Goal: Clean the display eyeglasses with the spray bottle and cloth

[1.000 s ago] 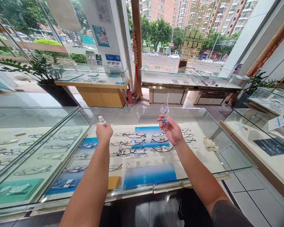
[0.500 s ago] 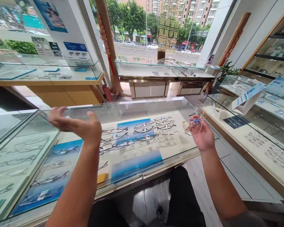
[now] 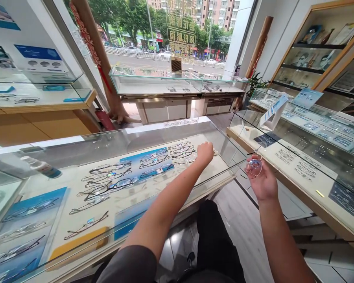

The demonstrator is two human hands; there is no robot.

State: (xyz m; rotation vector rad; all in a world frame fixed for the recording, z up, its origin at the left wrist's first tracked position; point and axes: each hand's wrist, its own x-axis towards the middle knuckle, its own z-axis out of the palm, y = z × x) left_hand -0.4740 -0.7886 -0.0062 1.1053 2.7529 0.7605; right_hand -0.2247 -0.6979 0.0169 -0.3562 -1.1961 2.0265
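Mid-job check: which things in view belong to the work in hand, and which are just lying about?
In use:
- eyeglasses, held by the right hand
- pale cloth, at the left hand, mostly hidden
- spray bottle on the glass top, likely

Lying about:
- displayed frames
- yellow block
- folded card
- fire extinguisher

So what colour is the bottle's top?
The bottle's top is white; the head view shows it best.

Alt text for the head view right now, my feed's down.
A person's right hand holds thin-rimmed eyeglasses beside a glass display case. The left hand is at a beige cloth near the case's right end, grip unclear. A small bottle is toward its left; frames lie inside.
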